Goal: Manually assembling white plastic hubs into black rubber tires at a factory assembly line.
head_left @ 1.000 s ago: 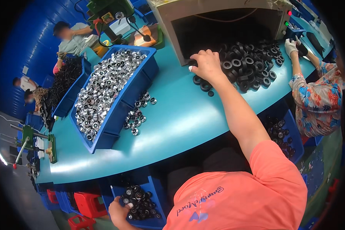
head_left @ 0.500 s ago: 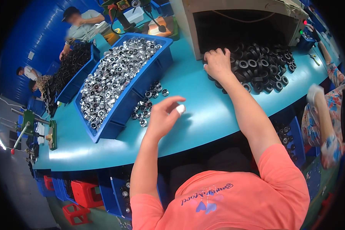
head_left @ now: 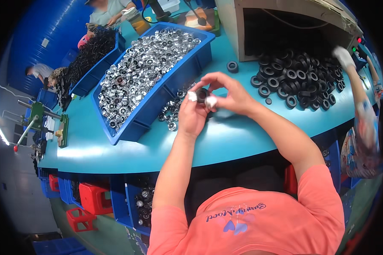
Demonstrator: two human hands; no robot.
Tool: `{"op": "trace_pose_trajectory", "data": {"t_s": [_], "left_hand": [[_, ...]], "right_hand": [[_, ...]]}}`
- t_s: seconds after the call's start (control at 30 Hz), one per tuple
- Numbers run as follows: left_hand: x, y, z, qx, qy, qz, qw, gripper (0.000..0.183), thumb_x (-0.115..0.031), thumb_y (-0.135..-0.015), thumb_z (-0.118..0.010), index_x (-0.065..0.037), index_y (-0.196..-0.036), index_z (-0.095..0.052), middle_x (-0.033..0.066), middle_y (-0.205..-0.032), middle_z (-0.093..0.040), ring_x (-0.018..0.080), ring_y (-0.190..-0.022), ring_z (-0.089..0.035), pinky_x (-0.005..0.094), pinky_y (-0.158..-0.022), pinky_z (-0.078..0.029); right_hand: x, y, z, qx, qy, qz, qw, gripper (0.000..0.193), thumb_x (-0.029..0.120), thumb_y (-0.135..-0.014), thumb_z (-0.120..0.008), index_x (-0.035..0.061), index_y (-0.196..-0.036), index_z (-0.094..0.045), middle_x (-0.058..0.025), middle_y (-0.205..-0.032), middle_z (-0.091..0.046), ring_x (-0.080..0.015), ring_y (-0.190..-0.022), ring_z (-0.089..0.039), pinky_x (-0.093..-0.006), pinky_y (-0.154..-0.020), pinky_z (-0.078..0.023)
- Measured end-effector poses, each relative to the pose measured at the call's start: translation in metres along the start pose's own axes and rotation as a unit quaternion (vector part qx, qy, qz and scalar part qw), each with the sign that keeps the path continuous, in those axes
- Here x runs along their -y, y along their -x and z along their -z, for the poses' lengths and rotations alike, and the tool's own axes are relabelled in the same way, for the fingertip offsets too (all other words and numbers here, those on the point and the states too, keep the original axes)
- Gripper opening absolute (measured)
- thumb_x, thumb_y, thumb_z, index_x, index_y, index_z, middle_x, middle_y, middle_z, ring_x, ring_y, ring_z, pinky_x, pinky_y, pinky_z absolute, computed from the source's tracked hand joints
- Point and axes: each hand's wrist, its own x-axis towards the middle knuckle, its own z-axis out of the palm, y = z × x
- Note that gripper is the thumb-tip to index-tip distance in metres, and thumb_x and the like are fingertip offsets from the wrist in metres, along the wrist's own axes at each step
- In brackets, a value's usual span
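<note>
My hands are together above the table in front of the blue bin. A small black ring, like a toy tyre, is between them. My left hand grips it from below and the left, and my right hand curls round it from the right. White wraps cover a fingertip on each hand. Whether a silver piece sits inside the ring I cannot tell. Behind my left hand lie several loose silver wheel hubs. The pile of black rings lies to the right of my hands.
A blue bin full of silver hubs stands left of centre. Beyond it is another bin of black parts. One stray ring lies by the open box-shaped machine. At right, a co-worker's white-gloved hand reaches beside the pile.
My right hand has left the black pile and come back to my left hand, bringing a black ring. My left hand has closed. The co-worker's gloved hand has come up beside the pile.
</note>
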Motion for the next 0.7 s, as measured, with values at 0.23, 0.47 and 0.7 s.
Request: {"op": "trace_pose_trajectory", "data": {"t_s": [0.23,0.47,0.7], "left_hand": [[-0.006,0.000,-0.001,0.046,0.050,-0.009,0.998,0.048,-0.036,-0.109,-0.042,-0.003,-0.143,-0.048,0.0234,-0.117,-0.064,0.0225,-0.087,-0.060,0.0355,-0.073,-0.051],[-0.007,0.002,0.000,0.042,0.067,-0.008,0.997,0.047,-0.035,-0.109,-0.041,-0.003,-0.142,-0.049,0.0224,-0.117,-0.064,0.0236,-0.087,-0.060,0.0360,-0.072,-0.050],[-0.008,0.002,0.001,0.020,0.070,0.000,0.997,0.046,-0.037,-0.110,-0.039,-0.004,-0.140,-0.049,0.0216,-0.118,-0.063,0.0230,-0.084,-0.057,0.0361,-0.072,-0.049]], "right_hand": [[-0.050,0.004,-0.005,0.034,0.293,0.055,0.954,0.044,0.011,-0.085,-0.070,0.0120,-0.129,-0.066,-0.0089,-0.131,-0.063,-0.0320,-0.120,-0.054,-0.0441,-0.103,-0.042],[-0.041,0.009,-0.007,0.078,0.332,0.048,0.939,0.037,0.014,-0.081,-0.077,0.0173,-0.117,-0.071,-0.0034,-0.112,-0.064,-0.0286,-0.111,-0.056,-0.0422,-0.094,-0.044],[-0.038,0.009,-0.005,0.027,0.278,0.054,0.959,0.030,0.008,-0.080,-0.077,0.0112,-0.108,-0.069,-0.0084,-0.100,-0.060,-0.0275,-0.092,-0.059,-0.0391,-0.080,-0.048]]}}
